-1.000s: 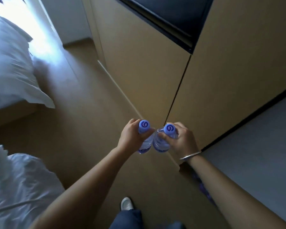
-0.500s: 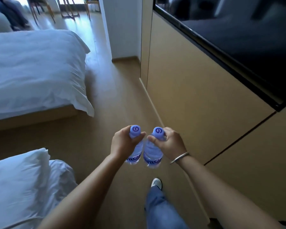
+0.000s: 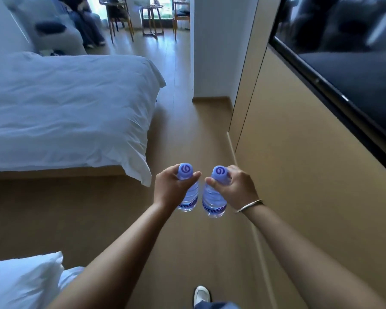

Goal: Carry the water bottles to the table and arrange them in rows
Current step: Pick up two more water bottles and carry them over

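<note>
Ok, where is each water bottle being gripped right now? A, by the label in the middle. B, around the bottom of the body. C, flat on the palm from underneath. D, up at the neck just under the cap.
D: the left hand and the right hand each curl their fingers round the neck below the cap, so the left bottle and the right bottle hang down over the floor.

Wooden floor (image 3: 183,121) runs between a white-covered bed (image 3: 65,112) on the left and tan wall panelling (image 3: 299,175) carrying a black television (image 3: 348,70). Wooden chairs (image 3: 118,16) and small table (image 3: 151,18) stand before a bright window.
</note>
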Action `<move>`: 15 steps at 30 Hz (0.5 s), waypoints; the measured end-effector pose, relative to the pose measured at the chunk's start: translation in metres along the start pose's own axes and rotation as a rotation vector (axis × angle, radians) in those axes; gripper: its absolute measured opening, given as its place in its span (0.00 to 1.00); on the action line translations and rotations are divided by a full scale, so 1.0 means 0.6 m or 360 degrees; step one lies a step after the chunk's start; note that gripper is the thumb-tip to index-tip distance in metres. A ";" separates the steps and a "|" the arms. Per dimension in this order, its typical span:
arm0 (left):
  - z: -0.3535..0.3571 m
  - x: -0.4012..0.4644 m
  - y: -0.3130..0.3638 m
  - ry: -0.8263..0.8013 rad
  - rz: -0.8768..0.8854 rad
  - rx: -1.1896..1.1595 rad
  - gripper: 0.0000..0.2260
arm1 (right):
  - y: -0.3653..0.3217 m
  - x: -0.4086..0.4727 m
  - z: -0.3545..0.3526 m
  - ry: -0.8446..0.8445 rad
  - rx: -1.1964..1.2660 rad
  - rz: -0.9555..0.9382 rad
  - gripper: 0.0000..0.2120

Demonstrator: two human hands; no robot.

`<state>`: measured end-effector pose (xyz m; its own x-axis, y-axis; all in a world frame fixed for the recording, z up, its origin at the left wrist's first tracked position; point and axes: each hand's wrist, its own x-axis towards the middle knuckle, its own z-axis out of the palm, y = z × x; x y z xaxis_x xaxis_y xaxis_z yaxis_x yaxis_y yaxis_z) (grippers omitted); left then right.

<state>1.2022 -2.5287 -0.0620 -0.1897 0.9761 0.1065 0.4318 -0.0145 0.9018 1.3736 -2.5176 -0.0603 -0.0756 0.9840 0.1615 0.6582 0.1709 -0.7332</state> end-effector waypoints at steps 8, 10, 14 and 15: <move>0.029 0.180 -0.016 0.0103 -0.0001 0.0123 0.16 | 0.031 0.189 0.021 -0.0043 -0.0001 -0.0005 0.18; 0.036 0.224 -0.029 0.0098 -0.0014 0.0112 0.16 | 0.036 0.234 0.035 -0.0072 -0.0010 0.0023 0.19; 0.049 0.338 -0.059 0.0047 -0.0019 0.0133 0.17 | 0.050 0.342 0.068 -0.0090 -0.0018 0.0059 0.19; 0.052 0.375 -0.067 0.0043 -0.0009 0.0127 0.17 | 0.051 0.376 0.078 -0.0089 -0.0026 0.0055 0.19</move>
<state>1.1699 -2.3018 -0.0872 -0.2153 0.9699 0.1137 0.4992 0.0092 0.8665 1.3417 -2.2883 -0.0770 -0.0940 0.9907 0.0988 0.6732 0.1363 -0.7268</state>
